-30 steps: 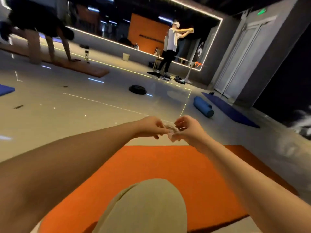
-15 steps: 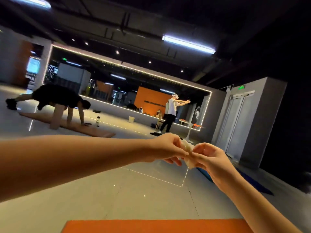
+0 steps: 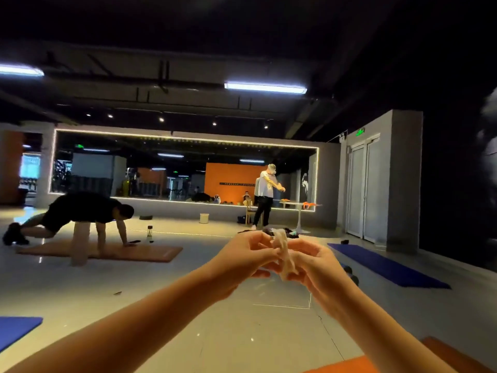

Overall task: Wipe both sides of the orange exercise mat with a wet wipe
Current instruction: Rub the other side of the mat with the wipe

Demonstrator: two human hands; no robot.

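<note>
Two-handed, held crumpled wet wipe (image 3: 283, 253) up, pinched between left grip (image 3: 242, 261) and right grip (image 3: 317, 267), fingers curled on it; saw orange exercise mat (image 3: 347, 366) well below, low right.

Legible text: none. Green lit sign (image 3: 360, 132) above the double door (image 3: 363, 192): characters too small to read. Dark lettering strip (image 3: 236, 183) on the orange wall (image 3: 228, 172) seen in the mirror (image 3: 107, 162): unreadable.

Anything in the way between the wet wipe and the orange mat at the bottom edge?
Nothing visible. The left hand and right hand pinch the wet wipe in the air. Only bare floor lies between it and the orange mat, which is mostly out of frame.
</note>
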